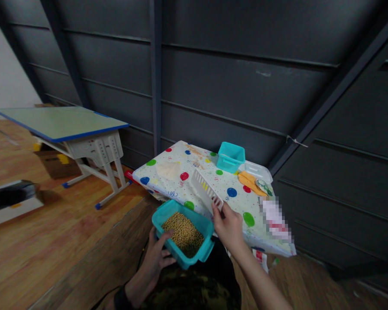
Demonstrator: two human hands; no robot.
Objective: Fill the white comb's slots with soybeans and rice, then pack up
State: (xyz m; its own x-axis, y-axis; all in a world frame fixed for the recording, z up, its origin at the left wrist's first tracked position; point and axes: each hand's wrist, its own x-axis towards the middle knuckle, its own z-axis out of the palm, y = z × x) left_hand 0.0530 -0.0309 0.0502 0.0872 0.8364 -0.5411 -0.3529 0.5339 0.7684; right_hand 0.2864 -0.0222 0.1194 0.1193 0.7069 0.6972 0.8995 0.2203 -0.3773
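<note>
You've got smooth, satin-looking plastic on the turquoise rectangular tub (195,218); matt, pebbly texture on the small round tan beans (183,230) inside. Your white slotted plastic piece (203,194): smooth, rigid-looking. 2nd turquoise plastic tub (228,165): same finish. White balloon-print table cover (234,181) before you: thin sheet, plastic or paper, can't tell. Dark grey panelled wall (245,86): matt, metal-looking. Orange-brown wood-grain floor (67,189): slight sheen. Pale green desktop (61,120): smooth, laminate-looking, blue plastic-looking edging (90,133).

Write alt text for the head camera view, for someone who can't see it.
A person's left hand holds a turquoise tub of yellowish beans while the right hand grips a white slotted piece. Beyond, a second turquoise tub stands on a balloon-print tablecloth, before a dark wall.
</note>
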